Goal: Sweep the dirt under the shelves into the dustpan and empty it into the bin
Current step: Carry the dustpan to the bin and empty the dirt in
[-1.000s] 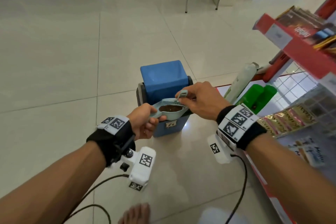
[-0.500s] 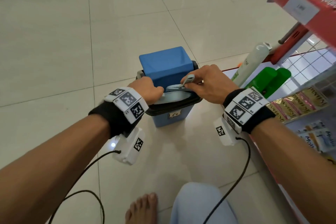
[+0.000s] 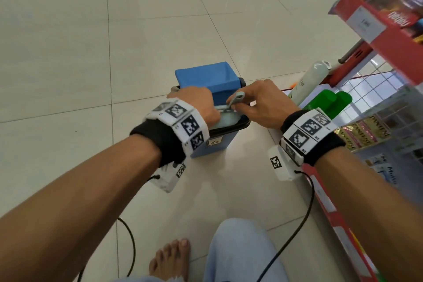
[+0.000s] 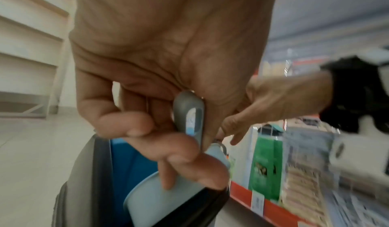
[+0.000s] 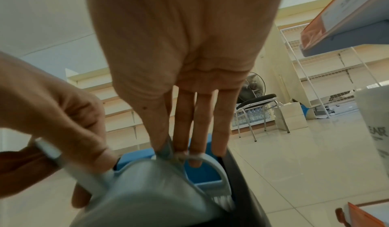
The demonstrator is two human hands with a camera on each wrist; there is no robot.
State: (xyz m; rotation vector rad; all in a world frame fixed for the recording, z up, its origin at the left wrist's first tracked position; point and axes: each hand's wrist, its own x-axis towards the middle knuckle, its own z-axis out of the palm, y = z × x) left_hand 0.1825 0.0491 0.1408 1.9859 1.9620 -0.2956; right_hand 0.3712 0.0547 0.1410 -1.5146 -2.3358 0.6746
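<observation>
Head view: both hands meet over the open bin [image 3: 207, 147], a blue box with a black rim standing on the tiled floor [image 3: 68, 64], its blue lid [image 3: 206, 78] tipped up at the far side. The left hand [image 3: 196, 104] is curled round the grey handle [image 4: 189, 112] of the pale dustpan [image 3: 226, 119], which is tilted down into the bin mouth with its pan inside the rim. The right hand [image 3: 263, 105] pinches a small grey brush [image 3: 235, 99] beside the dustpan's upper edge; the brush handle sticks up between the two hands.

Left wrist view shows the fingers [image 4: 130, 124] wrapped about the handle, and the dustpan's light blue underside [image 4: 160, 200] leaning against the bin's black rim [image 4: 200, 204]. The right hand [image 4: 273, 97] is just beyond, close to the same edge.

Right wrist view has the right hand's fingers [image 5: 185, 119] reaching down, with the forefinger and thumb clamped on the brush neck; its white bristles [image 5: 223, 200] hang inside the bin next to the dustpan [image 5: 151, 189]. The left hand [image 5: 52, 107] grips the dustpan handle at the lower left. Whether dirt remains in the pan cannot be told.

A red shelf [image 3: 377, 27] with goods stands to the right, and green bottles [image 3: 329, 101] lie on its lowest level, near the bin.
</observation>
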